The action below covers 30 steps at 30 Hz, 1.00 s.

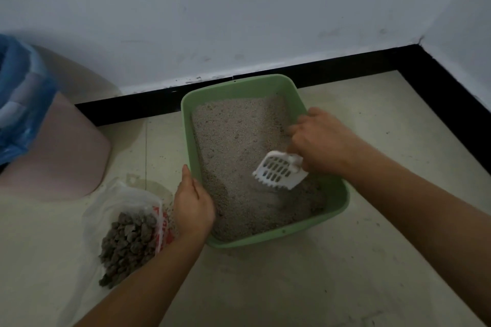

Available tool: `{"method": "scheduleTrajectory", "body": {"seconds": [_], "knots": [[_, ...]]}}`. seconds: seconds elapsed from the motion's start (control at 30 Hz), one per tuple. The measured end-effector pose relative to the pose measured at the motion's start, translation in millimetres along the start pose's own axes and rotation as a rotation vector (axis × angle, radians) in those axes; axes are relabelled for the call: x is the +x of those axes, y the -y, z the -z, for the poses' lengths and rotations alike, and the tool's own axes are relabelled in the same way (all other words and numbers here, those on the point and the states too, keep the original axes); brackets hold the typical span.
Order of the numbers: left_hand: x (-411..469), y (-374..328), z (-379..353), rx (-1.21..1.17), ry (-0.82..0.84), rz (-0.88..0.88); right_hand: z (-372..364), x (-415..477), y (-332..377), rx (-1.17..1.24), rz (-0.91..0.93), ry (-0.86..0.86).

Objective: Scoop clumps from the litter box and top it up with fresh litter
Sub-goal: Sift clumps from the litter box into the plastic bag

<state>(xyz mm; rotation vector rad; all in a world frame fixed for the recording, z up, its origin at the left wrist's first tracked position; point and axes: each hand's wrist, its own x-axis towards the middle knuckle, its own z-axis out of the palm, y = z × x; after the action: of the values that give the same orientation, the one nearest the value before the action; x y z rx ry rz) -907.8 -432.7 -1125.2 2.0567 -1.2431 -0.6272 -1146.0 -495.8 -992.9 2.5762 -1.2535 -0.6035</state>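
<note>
Litter (239, 141) (pale loose grains, likely to sift through slots) fills the green rectangular plastic litter box (281, 231) at frame centre. The light, stiff white slotted plastic scoop (279, 172) digs in at 4 o'clock, with the right hand (324, 141) fisted round its handle. The left hand (192, 204) grips the box's rim at 8 o'clock, steadying a tray that may slide on smooth floor; black skirting (318, 71) hems 12 o'clock, while the clear plastic bag (111, 202) of dark clumps (127, 244) lies open just beside it at 8 o'clock.

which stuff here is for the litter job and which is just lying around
In use: green litter box, white scoop in right hand, left hand holding the box rim, plastic bag of clumps.
Lying about: pink bin with blue liner.
</note>
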Motion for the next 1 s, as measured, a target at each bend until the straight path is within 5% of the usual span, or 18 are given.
{"method": "scheduleTrajectory", "body": {"seconds": [0.27, 0.47, 0.7, 1.0], "knots": [[-1, -4, 3, 0.018, 0.024, 0.024, -11, -14, 18, -0.204, -0.036, 0.140], [-5, -13, 9, -0.004, 0.053, 0.030, -5, -20, 15, -0.023, -0.015, 0.125], [-5, -12, 10, 0.000, 0.046, 0.029, 3, -13, 14, -0.236, -0.064, -0.011], [-4, -9, 8, -0.024, 0.050, 0.036, -31, -12, -3, -0.142, -0.129, 0.151]]}}
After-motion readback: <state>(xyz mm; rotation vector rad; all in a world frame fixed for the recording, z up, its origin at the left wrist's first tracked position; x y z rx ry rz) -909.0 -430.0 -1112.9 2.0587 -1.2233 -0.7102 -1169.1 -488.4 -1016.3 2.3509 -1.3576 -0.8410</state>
